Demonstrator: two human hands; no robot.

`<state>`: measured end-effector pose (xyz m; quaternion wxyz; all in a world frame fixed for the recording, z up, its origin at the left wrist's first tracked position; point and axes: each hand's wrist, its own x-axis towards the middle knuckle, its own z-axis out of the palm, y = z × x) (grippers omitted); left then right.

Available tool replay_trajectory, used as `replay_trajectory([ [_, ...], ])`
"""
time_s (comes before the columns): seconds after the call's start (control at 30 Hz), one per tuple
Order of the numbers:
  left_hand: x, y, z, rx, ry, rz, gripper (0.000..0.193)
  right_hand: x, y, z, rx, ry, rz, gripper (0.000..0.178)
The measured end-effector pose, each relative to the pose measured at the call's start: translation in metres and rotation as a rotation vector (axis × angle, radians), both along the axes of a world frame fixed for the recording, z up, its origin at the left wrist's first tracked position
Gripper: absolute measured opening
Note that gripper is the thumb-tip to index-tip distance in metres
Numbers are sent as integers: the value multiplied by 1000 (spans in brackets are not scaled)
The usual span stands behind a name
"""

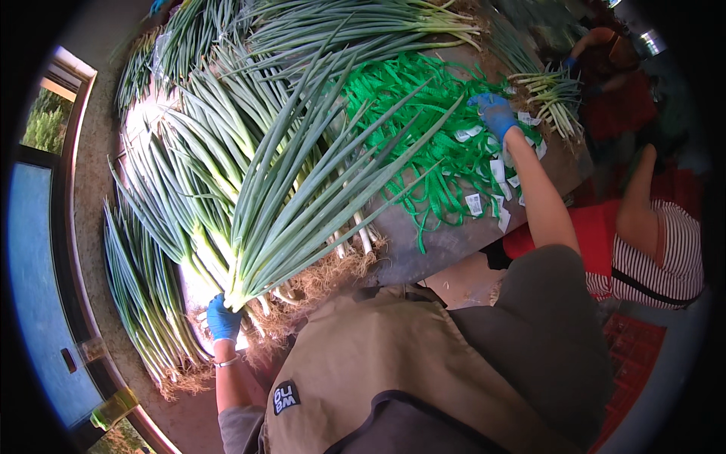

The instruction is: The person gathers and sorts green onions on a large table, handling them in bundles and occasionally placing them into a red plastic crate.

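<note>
My left hand [224,318], in a blue glove, is closed round the white lower ends of a bunch of spring onions [291,204]. Its long green leaves fan up and to the right over other onions and part of a green pile. That pile is a tangle of flat green plastic ties [423,144] with white paper tags [474,203]. At its far right edge, my blue-gloved right hand [495,115] touches the ties with its fingers stretched out. No tie is plainly seen in its grip.
More spring onions [363,30] lie across the back of the metal table [408,246] and along its left side [144,295]. A small bunch [556,98] rests at the right corner. Other people [650,250] stand at the right, near a red crate [631,363].
</note>
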<state>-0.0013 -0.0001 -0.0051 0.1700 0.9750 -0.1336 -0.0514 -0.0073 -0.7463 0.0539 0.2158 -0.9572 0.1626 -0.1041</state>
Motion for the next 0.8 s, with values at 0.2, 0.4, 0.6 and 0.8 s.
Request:
replay_trajectory([
  [0.2, -6, 7, -6, -1, -23, 25, 30, 40, 61, 48, 160, -44, 31, 33],
  [0.4, -6, -3, 5, 12, -34, 20, 26, 88, 71, 57, -397, 271, 294, 32],
  [0.6, -2, -2, 7, 46, -52, 18, 26, 119, 60, 40, -746, 568, 437, 25],
  [0.8, -5, 0, 1, 34, -37, 7, 29, 86, -24, 94, 103, -50, 12, 30],
])
